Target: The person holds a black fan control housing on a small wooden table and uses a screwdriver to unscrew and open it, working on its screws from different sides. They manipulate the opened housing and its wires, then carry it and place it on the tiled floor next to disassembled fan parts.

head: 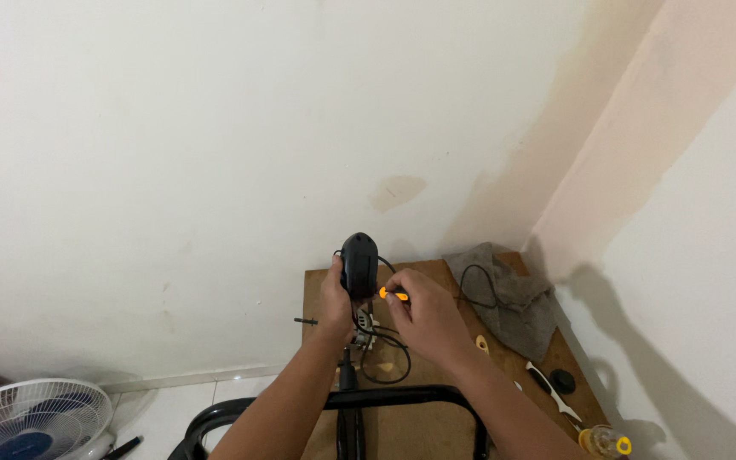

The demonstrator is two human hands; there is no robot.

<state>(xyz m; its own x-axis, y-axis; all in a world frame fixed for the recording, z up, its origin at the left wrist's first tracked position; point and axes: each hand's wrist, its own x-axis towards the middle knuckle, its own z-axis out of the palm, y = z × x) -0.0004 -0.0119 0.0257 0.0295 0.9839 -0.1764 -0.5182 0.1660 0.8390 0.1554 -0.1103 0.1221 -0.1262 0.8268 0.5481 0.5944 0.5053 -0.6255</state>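
Head view: brown table [436, 422] by white wall [215, 128]; left hand [334, 298] grips black device [359, 264], right hand [423, 315] pinches orange-handled tool [393, 295].

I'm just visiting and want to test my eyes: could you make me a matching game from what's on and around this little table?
Things:
1. black device
2. grey cloth
3. white fan
4. orange-tipped tool

Places:
A. on the floor, lower left
B. in the right hand
C. in the left hand
D. at the table's far right corner

Pairs: 1-C, 2-D, 3-A, 4-B
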